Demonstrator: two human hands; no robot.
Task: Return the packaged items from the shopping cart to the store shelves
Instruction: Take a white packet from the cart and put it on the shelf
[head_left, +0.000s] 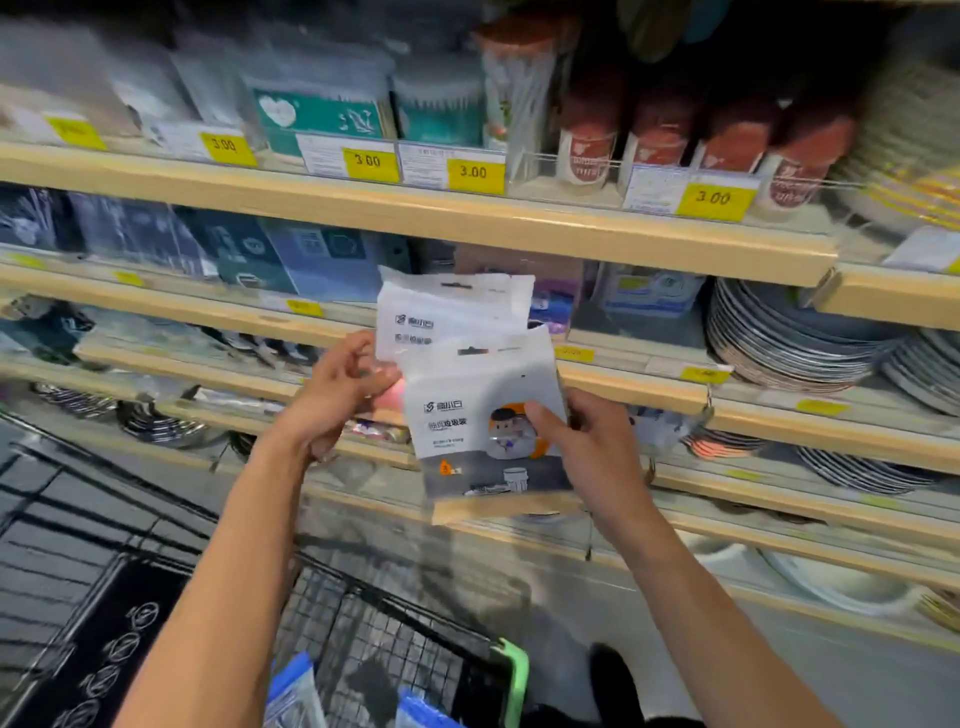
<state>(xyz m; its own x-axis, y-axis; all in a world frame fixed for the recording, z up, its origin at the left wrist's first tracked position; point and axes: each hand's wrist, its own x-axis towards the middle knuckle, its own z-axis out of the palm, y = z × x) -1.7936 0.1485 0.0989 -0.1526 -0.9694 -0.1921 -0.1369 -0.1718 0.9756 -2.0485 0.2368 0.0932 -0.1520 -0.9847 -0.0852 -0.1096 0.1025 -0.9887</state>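
**Two bag packs lifted toward the shelves**

Head view: the left hand (340, 387) is pinching the rear white pack (447, 312) by its lower left edge, while the right hand (592, 447) is grasping the front pack (483, 431), thumb lying across its printed face. Both packs are hanging upright in front of the wooden shelf edge (623, 387), labels facing the person, probably so they can be matched to a slot. Below the packs, the wire shopping cart (395, 639) is holding blue packaged items (293, 691) awaiting return. Right of the packs, stacked plates (779, 343) are filling the shelf.
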